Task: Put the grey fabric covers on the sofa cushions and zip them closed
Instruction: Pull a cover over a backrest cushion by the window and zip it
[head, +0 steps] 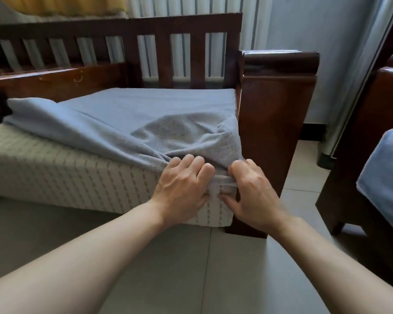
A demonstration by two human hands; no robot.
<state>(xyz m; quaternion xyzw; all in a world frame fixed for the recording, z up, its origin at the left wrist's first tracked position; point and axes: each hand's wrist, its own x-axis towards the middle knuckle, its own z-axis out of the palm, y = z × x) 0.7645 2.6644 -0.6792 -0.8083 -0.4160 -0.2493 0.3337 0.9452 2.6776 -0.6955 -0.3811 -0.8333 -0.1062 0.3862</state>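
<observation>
Both hands together: left hand (pixel 182 184) and right hand (pixel 251 191) bunched the grey cover (pixel 145 123) over the cushion (pixel 55 168) near corner, likely to stretch it down.

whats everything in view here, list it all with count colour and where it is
grey fabric cover: one, blue-grey, draped over the cushion top, bunched at its front right corner
sofa cushion: one, cream with dashed grey stripes, on the sofa seat, front and left side bare
sofa frame: one, dark brown wood, slatted back, armrest at right
second seat: one, dark wood with a blue-grey cushion, far right edge
curtain: one, white with blue stripes, behind the sofa
floor tiles: pale grey, foreground
left hand: one, grips the cover's edge at the corner
right hand: one, grips the same edge beside the left
</observation>
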